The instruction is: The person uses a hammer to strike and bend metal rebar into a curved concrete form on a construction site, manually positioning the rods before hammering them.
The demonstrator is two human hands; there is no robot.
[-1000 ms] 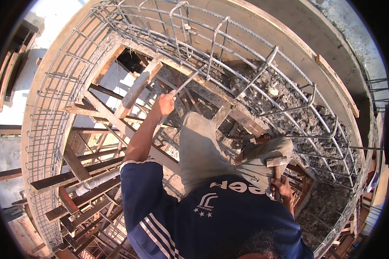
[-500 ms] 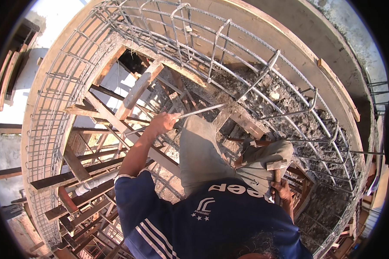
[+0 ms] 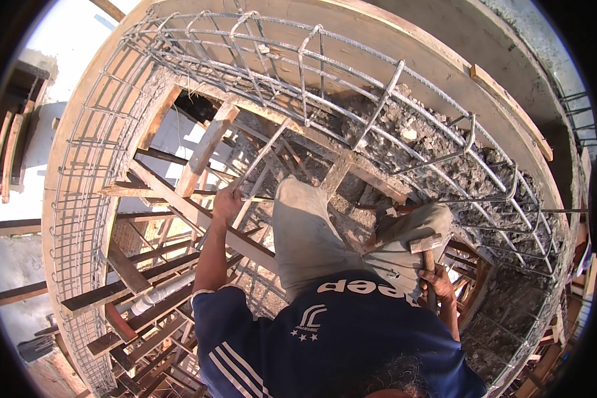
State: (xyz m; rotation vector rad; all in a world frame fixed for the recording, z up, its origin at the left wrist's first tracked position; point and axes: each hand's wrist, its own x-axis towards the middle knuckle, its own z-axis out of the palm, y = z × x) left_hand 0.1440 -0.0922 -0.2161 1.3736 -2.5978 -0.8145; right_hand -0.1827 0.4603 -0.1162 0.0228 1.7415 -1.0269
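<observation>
A long thin metal bar (image 3: 265, 150) is held in my left hand (image 3: 227, 203), fingers wrapped round it. The bar slants away from me and to the right; its far end is near the wooden edge (image 3: 272, 106) of the opening, and I cannot tell whether they touch. My right hand (image 3: 438, 281) grips the handle of a hammer (image 3: 425, 244) beside my right thigh, its head upward. In front of both hands, a cage of steel reinforcing bars (image 3: 351, 99) runs along the formwork, with rough broken concrete (image 3: 411, 123) lying in its right part.
A plywood formwork wall (image 3: 378, 40) curves round the far side. Wooden beams (image 3: 209, 146) cross the opening by my left arm. Below lie many timber props (image 3: 159, 292) and a pale pipe (image 3: 159, 295). A loose wooden strip (image 3: 511, 109) rests on the wall's right edge.
The bar has swung from pointing right toward the concrete to pointing farther away from me. My left hand has moved left and slightly nearer. My right hand still holds the hammer.
</observation>
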